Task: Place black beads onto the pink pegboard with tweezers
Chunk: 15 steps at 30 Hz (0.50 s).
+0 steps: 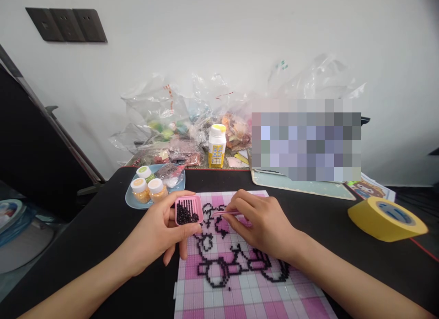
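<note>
My left hand (166,225) grips a small pink tray (195,200) with black beads (185,214) inside, some lined up in its grooves. Between the thumb and fingers of my right hand (257,216) are pink tweezers (222,213), their tips pointing left toward the tray. Both hands are over a pink and white checked pegboard (199,303). Black beads on the board form a curved line pattern (216,273). One loose-looking black bead (229,289) sits below the pattern. Whether the tweezer tips hold a bead is too small to tell.
Left of the board, a blue plate (180,177) carries several small jars (140,191) and a bead bag. A white and yellow bottle (217,145) stands behind, before plastic bags (161,108). Yellow tape (372,218) lies at right on the black table (103,227).
</note>
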Motion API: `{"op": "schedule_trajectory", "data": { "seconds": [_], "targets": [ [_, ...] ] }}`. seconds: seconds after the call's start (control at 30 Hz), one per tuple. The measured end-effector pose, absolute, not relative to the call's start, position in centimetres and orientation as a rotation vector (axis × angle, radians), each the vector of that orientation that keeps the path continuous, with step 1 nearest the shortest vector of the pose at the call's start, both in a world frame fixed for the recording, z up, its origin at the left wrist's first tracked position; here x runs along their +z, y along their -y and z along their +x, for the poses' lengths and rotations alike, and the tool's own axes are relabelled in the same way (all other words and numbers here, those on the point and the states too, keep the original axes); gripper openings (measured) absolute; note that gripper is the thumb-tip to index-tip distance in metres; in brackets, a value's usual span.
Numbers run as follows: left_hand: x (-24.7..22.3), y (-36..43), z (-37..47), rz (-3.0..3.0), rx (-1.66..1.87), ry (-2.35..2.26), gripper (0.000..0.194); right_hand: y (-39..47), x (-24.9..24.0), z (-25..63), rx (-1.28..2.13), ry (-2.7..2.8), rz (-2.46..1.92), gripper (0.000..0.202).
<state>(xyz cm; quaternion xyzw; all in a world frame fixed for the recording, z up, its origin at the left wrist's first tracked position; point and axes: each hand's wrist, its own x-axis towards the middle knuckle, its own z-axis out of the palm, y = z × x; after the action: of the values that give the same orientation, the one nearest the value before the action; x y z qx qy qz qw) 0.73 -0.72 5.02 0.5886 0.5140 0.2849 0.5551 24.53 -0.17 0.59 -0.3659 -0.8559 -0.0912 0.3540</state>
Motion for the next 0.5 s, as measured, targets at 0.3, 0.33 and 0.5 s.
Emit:
{"op": "schedule_trajectory", "data": {
  "seconds": [0.3,0.33,0.5],
  "targets": [
    [5.02,0.76,0.72,1.383,0.663,-1.213,0.062,0.09,0.69,24.57,-0.238,2.217,-0.943,0.024],
    [5.06,0.8,0.74,1.378,0.666,-1.21,0.061,0.06,0.69,24.57,-0.242,2.214,-0.947,0.024],
    [5.16,0.88,0.85,1.373,0.691,-1.204,0.057,-0.01,0.51,24.55,-0.288,2.184,-0.966,0.026]
  ]
}}
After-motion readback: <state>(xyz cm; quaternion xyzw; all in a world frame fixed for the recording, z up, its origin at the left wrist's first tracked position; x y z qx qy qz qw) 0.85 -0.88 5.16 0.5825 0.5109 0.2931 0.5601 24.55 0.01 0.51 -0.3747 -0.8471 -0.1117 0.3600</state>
